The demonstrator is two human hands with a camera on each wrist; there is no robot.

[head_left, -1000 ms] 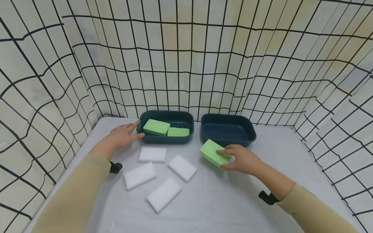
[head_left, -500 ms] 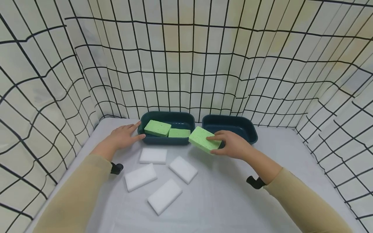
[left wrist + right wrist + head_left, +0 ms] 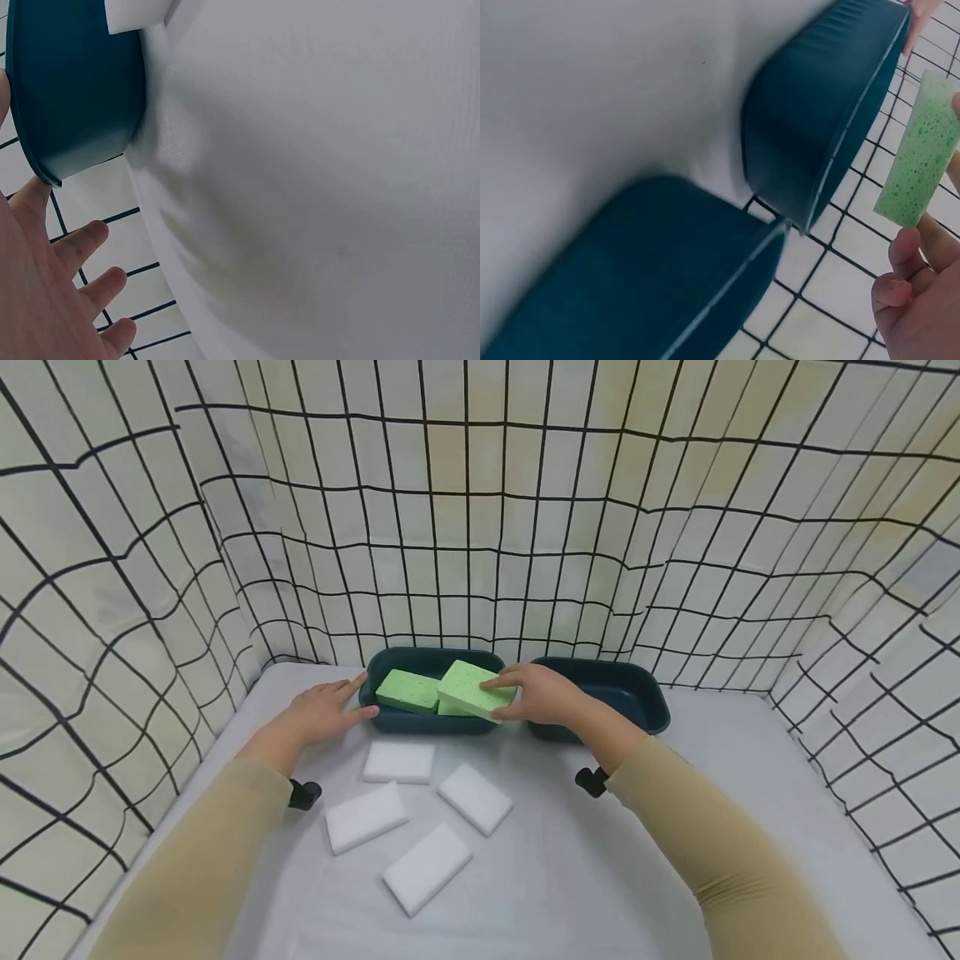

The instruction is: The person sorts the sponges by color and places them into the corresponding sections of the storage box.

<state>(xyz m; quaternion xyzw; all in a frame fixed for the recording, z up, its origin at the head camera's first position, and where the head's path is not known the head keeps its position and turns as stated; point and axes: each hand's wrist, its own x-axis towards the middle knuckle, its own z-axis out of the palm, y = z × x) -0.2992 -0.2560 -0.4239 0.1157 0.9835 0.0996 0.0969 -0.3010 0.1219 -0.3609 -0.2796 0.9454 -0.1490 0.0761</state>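
Note:
My right hand (image 3: 542, 693) pinches a light green sponge (image 3: 467, 683) by its right end, above the right part of the left teal bin (image 3: 420, 724). In the right wrist view the held sponge (image 3: 919, 154) hangs clear of the bin's rim, thumb and fingers on its edges. Two more green sponges lie in that bin; the left one (image 3: 407, 691) shows well, while the other (image 3: 453, 707) is mostly hidden under the held one. With fingers spread, my left hand (image 3: 318, 714) touches the left end of the same bin, as the left wrist view also shows at its rim (image 3: 52, 180).
A second teal bin (image 3: 630, 693) stands to the right, partly behind my right hand and forearm. Several white sponge blocks (image 3: 427, 868) lie on the white-covered table (image 3: 570, 885) before the left bin. Black wire grid (image 3: 480, 552) walls enclose the back and sides.
My right hand has carried the green sponge leftward and away from me, from in front of the right bin to over the left bin. The left hand has stayed at the left bin's end.

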